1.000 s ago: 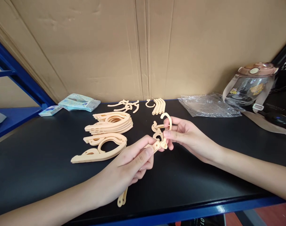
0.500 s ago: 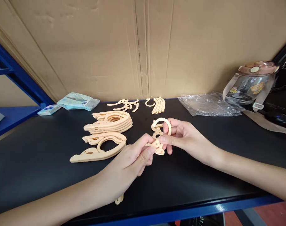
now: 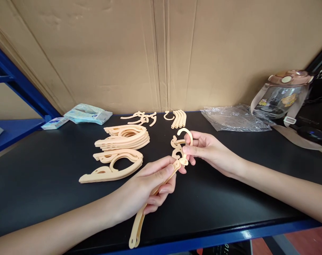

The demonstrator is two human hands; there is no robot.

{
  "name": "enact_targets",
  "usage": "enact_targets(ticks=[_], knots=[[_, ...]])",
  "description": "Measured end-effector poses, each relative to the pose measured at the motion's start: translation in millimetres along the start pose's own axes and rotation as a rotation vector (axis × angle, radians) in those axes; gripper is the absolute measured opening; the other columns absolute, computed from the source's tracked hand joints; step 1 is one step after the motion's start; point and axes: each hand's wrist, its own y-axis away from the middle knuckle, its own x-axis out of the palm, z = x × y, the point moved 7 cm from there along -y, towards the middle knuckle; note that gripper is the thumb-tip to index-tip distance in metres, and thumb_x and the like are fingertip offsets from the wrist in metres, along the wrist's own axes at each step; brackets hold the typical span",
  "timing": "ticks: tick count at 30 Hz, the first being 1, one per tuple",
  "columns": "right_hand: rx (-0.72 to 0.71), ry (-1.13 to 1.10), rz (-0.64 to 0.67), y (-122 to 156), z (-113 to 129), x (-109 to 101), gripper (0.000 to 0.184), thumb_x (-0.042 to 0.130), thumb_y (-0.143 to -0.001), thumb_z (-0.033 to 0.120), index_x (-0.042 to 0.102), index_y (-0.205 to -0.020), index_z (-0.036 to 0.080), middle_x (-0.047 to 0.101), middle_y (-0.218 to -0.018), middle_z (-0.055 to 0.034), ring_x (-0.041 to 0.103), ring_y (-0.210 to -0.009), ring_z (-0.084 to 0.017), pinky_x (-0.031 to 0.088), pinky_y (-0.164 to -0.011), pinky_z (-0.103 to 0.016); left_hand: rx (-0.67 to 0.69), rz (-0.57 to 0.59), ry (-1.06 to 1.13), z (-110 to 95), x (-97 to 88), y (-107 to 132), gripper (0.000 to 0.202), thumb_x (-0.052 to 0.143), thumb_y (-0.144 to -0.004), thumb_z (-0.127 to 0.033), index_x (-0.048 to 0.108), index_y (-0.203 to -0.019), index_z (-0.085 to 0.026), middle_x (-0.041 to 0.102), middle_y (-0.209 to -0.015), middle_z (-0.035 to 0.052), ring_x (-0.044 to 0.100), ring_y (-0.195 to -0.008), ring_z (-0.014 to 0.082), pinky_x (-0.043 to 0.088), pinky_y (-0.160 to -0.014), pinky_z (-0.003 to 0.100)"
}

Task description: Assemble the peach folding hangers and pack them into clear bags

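My left hand [image 3: 157, 180] is closed around a pair of beige plastic hanger arms [image 3: 137, 226], whose lower ends stick out below the hand toward the table's front edge. Between the fingers of my right hand [image 3: 203, 145] is a beige hanger hook [image 3: 189, 136], its curve pointing up. The hook's round base touches or nearly touches the upper end of the hanger arms; which of the two I cannot tell. Just behind my hands lie loose beige hanger pieces [image 3: 177, 153], partly hidden by the right fingers.
Stacked folded hangers [image 3: 124, 141] lie left of my hands on the black table [image 3: 216, 202]. Loose hooks [image 3: 142, 117] and straight pieces [image 3: 179, 118] sit farther back. Also there are tissue packs [image 3: 88, 114], a plastic bag [image 3: 235, 117] and a strapped bottle [image 3: 283, 95].
My left hand has turned, so the hanger arms now slant up to the right and show below it. The hook in my right hand has tilted and its base has risen.
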Motion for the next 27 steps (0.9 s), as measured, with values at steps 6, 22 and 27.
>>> enact_targets(ticks=[6, 22, 27], knots=[[0.063, 0.064, 0.008, 1, -6, 0, 0.030, 0.072, -0.081, 0.032, 0.046, -0.074, 0.020, 0.064, -0.068, 0.0027, 0.054, -0.059, -0.008, 0.043, -0.059, -0.023, -0.036, -0.020, -0.016, 9, 0.2, 1, 0.028, 0.044, -0.097, -0.050, 0.048, -0.094, -0.022, 0.027, -0.064, -0.0089, 0.016, -0.047, 0.0037, 0.010, -0.036, 0.012], [0.044, -0.089, -0.019, -2, -9, 1, 0.030, 0.078, -0.075, 0.028, 0.049, -0.078, 0.020, 0.057, -0.072, 0.0056, 0.056, -0.064, -0.007, 0.046, -0.060, -0.022, -0.057, 0.009, 0.148, 5, -3.0, -6, 0.027, 0.042, -0.099, -0.045, 0.048, -0.088, -0.021, 0.027, -0.062, -0.0087, 0.013, -0.044, 0.0027, 0.013, -0.036, 0.011], [0.054, -0.061, -0.003, -1, -10, 2, 0.030, 0.076, -0.077, 0.031, 0.048, -0.078, 0.020, 0.061, -0.071, 0.0044, 0.056, -0.064, -0.008, 0.045, -0.062, -0.023, -0.067, 0.017, 0.136, 5, -2.4, -6, 0.027, 0.042, -0.099, -0.045, 0.048, -0.092, -0.020, 0.028, -0.061, -0.0094, 0.014, -0.043, 0.0022, 0.014, -0.035, 0.010]])
